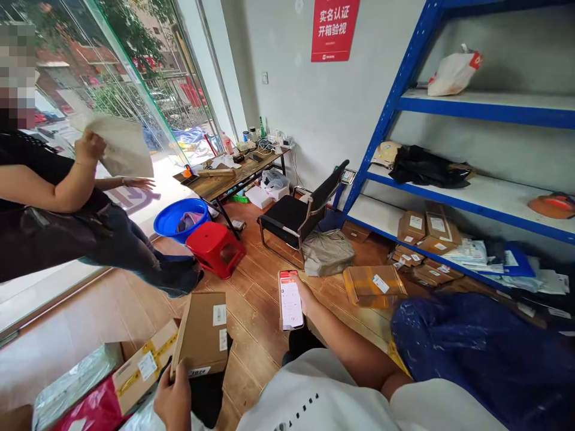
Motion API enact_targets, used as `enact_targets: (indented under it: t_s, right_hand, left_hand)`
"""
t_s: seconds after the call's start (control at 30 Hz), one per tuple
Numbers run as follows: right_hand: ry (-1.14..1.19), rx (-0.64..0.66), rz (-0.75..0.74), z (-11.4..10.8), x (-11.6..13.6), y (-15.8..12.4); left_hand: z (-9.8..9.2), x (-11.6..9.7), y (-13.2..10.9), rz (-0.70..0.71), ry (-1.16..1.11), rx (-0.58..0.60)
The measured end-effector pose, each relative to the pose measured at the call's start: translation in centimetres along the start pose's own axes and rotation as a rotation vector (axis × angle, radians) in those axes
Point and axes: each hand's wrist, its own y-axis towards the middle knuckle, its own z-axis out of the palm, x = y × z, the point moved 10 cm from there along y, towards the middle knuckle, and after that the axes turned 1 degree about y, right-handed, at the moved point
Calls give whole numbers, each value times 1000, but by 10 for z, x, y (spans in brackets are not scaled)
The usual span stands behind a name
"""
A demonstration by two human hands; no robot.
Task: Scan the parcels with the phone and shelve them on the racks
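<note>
My left hand [174, 392] grips the near edge of a brown cardboard box [197, 335], which is tilted and has white labels on it. In my right hand [305, 296] is a smartphone [291, 302], its lit screen showing a red bar on top and a white list below. The text on it is too small to read. Under and beside the box lie a taped carton [146, 362], a magenta parcel [96, 410] and a silvery wrapped parcel [76, 377].
Another person [58, 185] stands at left by the glass door, holding a sheet. Ahead are a red stool [215, 248], a blue tub [179, 221], a cluttered wooden table [215, 182] and a black chair [291, 218]. Blue shelves [485, 111], a taped box [375, 286] and a dark blue sack [471, 347] fill the right.
</note>
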Motion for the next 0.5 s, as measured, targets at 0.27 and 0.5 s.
enact_targets:
  t_s: [0.27,0.5]
  right_hand:
    - [41,285,9,111,134,139]
    - [76,618,-152,233,293,222]
  left_hand:
    - [61,-140,137,-8,-25,-20]
    - [98,-218,250,-67,136,-34]
